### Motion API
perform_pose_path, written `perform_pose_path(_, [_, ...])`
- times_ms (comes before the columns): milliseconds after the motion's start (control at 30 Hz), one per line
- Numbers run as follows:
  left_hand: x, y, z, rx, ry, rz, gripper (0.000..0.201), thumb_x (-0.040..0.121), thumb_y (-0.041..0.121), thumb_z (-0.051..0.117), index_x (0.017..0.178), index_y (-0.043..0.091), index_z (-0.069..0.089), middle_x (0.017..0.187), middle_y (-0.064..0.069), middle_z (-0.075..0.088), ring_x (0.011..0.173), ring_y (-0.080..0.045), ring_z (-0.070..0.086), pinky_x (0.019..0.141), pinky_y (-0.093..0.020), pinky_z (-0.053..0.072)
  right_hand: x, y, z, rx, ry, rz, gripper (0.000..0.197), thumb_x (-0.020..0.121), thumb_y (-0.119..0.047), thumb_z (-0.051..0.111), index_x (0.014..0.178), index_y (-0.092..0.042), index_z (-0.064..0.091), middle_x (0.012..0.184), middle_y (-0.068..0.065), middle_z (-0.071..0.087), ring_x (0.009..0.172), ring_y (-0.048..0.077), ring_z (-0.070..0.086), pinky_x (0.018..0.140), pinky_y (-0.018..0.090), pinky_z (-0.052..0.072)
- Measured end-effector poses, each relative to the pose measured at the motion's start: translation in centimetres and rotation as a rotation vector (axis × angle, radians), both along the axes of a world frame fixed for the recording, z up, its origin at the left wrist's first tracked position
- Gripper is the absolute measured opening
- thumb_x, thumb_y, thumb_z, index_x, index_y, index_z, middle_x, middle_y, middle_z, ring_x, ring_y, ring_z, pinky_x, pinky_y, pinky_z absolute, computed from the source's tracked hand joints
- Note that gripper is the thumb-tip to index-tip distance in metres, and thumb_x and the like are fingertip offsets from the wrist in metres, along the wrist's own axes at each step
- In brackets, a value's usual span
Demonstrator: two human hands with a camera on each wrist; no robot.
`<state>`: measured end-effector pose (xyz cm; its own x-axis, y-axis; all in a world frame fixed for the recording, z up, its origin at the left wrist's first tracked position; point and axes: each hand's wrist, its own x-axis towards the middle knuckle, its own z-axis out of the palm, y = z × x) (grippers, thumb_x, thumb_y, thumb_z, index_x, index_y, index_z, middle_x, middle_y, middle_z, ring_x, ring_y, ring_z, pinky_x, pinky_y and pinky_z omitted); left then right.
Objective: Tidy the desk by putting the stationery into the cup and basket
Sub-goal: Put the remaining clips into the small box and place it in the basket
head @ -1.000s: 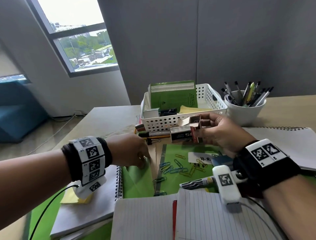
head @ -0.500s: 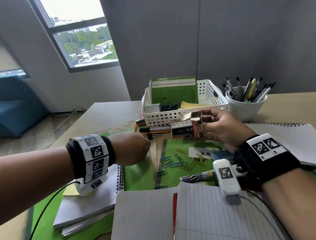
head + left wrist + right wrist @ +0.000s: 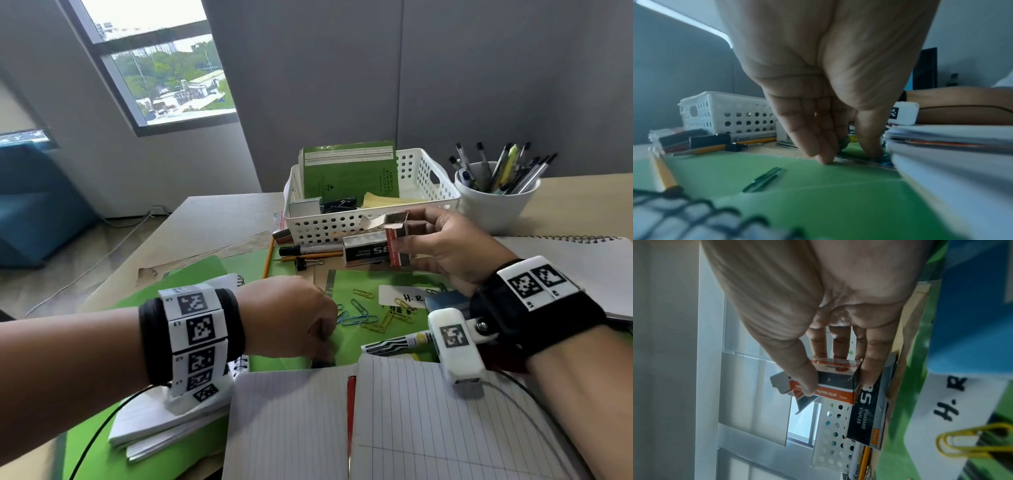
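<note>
My right hand [image 3: 405,233] [image 3: 836,381] holds a small red paper clip box [image 3: 397,240] [image 3: 834,394] between thumb and fingers, with its flap open. It hangs just in front of the white basket [image 3: 342,226] [image 3: 725,113], over a grey staples box [image 3: 366,253] [image 3: 865,415]. My left hand [image 3: 325,346] [image 3: 851,155] reaches down to the green folder, its bunched fingers and thumb pinching a green paper clip by the ruler's edge. Several loose paper clips [image 3: 363,315] lie to its right. A white cup [image 3: 493,209] full of pens stands right of the basket.
A marker [image 3: 308,249], pencils and a binder clip [image 3: 308,263] lie before the basket. An open lined notebook [image 3: 394,428] fills the near edge, a spiral pad [image 3: 582,267] the right, stacked notebooks [image 3: 164,421] the left. Another green clip [image 3: 762,180] lies on the folder.
My left hand has dropped and come nearer, down onto the clips beside the open notebook. The right hand still holds the clip box in the same spot.
</note>
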<state>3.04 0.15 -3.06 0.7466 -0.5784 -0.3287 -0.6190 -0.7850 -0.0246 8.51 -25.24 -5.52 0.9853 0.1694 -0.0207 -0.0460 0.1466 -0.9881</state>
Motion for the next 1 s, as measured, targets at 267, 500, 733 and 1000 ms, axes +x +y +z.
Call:
perform_pose_path(267, [1.0,0.6,0.5,-0.041,0.037,0.021,0.051,0.078,0.071,0.071,0.112,0.034,0.068,0.099,0.017,0.067,0.087,-0.005,0.062,0.076,-0.027,0.057,0.0,0.0,-0.2,-0.019,0.008,-0.023,0.034,0.078,0.006,0.074,0.107,-0.009,0.065,0.094,0.006,0.074,0.084,0.026,0.073,0.071,0.043,0.062])
perform_pose_path(500, [1.5,0.3,0.0,-0.065,0.064,0.049,0.048,0.08,0.062,0.075,0.116,0.031,0.069,0.1,0.016,0.068,0.087,-0.005,0.063,0.077,-0.027,0.057,-0.2,0.1,0.1,-0.035,0.012,-0.018,0.031,0.08,0.007,0.071,0.105,-0.01,0.064,0.095,0.009,0.072,0.087,0.029,0.071,0.073,0.044,0.061])
perform_pose_path(733, [3.7,-1.0,0.7,-0.12,0.022,0.082,0.031,0.081,0.045,0.082,0.105,0.029,0.07,0.089,0.015,0.068,0.079,-0.007,0.064,0.067,-0.021,0.052,-0.2,0.0,0.2,-0.052,0.025,-0.014,0.03,0.082,0.007,0.071,0.106,-0.009,0.064,0.098,0.01,0.072,0.09,0.031,0.072,0.076,0.045,0.061])
perform_pose_path(1000, [4.2,-2.2,0.7,-0.065,0.019,0.075,0.056,0.084,0.051,0.077,0.137,0.039,0.06,0.118,0.013,0.068,0.094,-0.01,0.062,0.089,-0.032,0.055,-0.2,0.1,0.1,-0.049,0.032,-0.042,0.031,0.081,0.008,0.072,0.106,-0.009,0.066,0.099,0.011,0.074,0.107,0.045,0.068,0.082,0.053,0.06])
